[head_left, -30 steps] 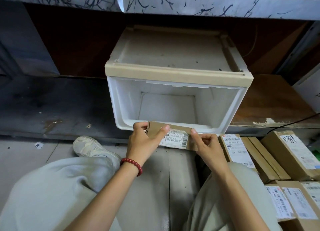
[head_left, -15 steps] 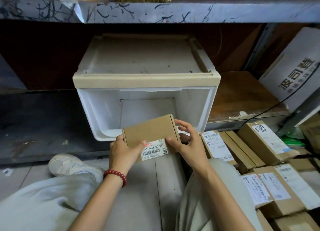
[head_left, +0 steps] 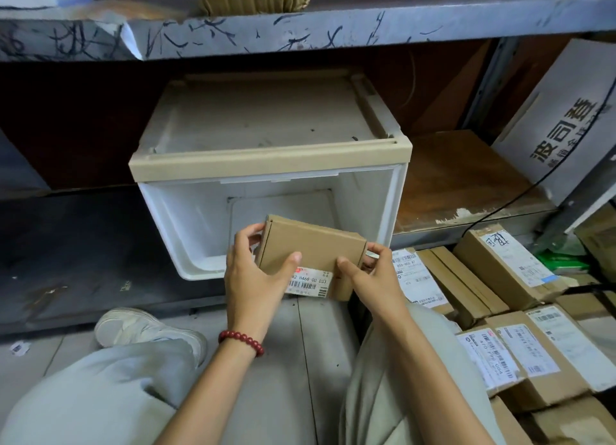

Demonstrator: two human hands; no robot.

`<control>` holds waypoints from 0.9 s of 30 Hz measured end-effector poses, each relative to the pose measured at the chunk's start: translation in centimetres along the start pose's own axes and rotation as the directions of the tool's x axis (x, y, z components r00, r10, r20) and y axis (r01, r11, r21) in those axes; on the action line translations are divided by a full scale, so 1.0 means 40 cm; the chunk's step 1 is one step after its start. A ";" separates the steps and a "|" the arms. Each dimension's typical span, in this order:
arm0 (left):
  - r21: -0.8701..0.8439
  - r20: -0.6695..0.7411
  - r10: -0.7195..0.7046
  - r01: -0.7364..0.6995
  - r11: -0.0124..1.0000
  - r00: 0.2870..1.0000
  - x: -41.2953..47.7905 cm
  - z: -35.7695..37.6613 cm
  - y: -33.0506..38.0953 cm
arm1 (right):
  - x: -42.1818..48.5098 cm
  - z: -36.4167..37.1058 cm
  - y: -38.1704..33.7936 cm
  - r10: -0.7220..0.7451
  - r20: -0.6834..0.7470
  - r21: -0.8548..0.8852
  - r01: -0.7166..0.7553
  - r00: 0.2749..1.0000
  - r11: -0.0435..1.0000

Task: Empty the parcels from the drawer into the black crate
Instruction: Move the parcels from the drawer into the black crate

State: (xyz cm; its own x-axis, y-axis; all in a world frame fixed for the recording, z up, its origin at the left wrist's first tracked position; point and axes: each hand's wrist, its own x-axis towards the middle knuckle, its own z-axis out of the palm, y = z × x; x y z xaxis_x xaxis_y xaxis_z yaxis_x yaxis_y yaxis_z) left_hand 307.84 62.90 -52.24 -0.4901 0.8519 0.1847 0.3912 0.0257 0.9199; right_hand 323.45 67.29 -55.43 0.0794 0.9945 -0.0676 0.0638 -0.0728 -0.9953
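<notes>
Left hand [head_left: 256, 278]: centre of the frame, clasping the left end of a small cardboard parcel [head_left: 310, 244]; the thumb lies across the front face, and the fingers curl round the far left edge.
Right hand [head_left: 373, 278]: just right of centre, gripping the parcel's right end; the thumb presses the lower front corner, and the fingers wrap behind the right edge.
Parcel: brown, closed, held between both hands and tilted slightly down to the right; a white barcode label [head_left: 308, 283] sits on its lower face, partly covered by the left thumb.
Drawer [head_left: 186, 231]: white plastic, standing open in the middle of the frame under a beige frame; the parcel overlaps its open mouth and near rim, and whether the two touch cannot be told.
Bracelet [head_left: 241, 339]: red beads round the left wrist, below centre.
Other parcels [head_left: 510, 268]: brown labelled boxes heaped on the floor at the right and lower right.
Shoe [head_left: 140, 326]: pale, lower left, beside a grey trouser leg.
Shelf edge [head_left: 333, 28]: grey, scribbled with dark marks, across the top.
</notes>
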 end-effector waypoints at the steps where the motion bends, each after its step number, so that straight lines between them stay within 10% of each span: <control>1: -0.006 0.018 0.030 -0.030 1.000 0.999 0.001 0.003 0.011 | 0.001 -0.014 -0.012 0.003 -0.006 0.057 -0.002 1.000 0.998; 15: -0.188 0.466 0.248 -0.179 0.966 0.849 -0.125 0.327 0.214 | -0.126 -0.485 -0.055 -0.163 -0.341 0.068 0.197 0.926 0.978; 27: -0.163 0.869 0.261 -0.255 0.953 0.420 -0.431 0.683 0.261 | -0.407 -0.792 0.157 0.097 -0.809 0.040 -0.110 0.580 0.993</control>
State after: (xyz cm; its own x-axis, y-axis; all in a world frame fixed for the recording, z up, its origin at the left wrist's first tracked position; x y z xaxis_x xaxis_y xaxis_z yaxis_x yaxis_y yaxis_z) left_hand 341.67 62.77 -55.26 0.5731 0.8193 0.0171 0.3706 -0.2777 0.8863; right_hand 354.07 48.29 -58.39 0.8568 0.5094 -0.0798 0.0146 -0.1787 -0.9838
